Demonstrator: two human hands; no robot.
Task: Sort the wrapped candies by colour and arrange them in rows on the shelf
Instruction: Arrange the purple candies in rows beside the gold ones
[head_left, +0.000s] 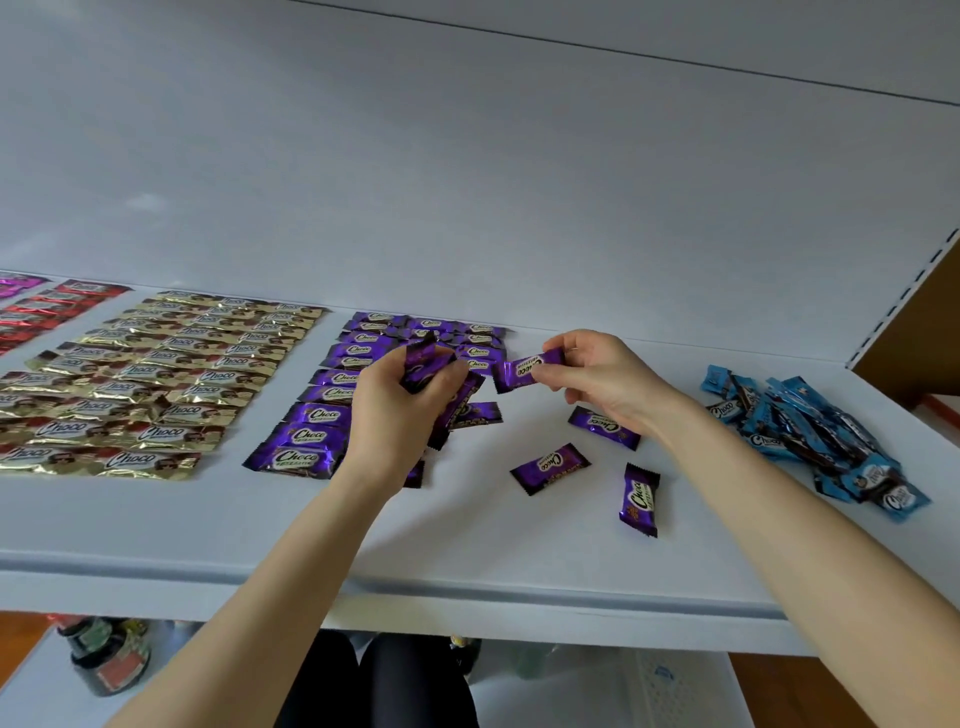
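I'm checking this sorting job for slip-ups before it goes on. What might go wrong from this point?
The left hand grips a full bunch of purple candies above the purple rows; one might slip out and knock the rows askew. The right hand pinches one purple candy, and its forearm passes close beside the heaped blue pile; it may nudge blue candies among the loose purple candies on the shelf.

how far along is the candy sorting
Done: gold rows and red rows are laid out, purple rows partly built. In hand: left hand grips a purple bunch, right hand pinches one purple candy. Left: loose purple candies on the shelf and the whole blue pile.
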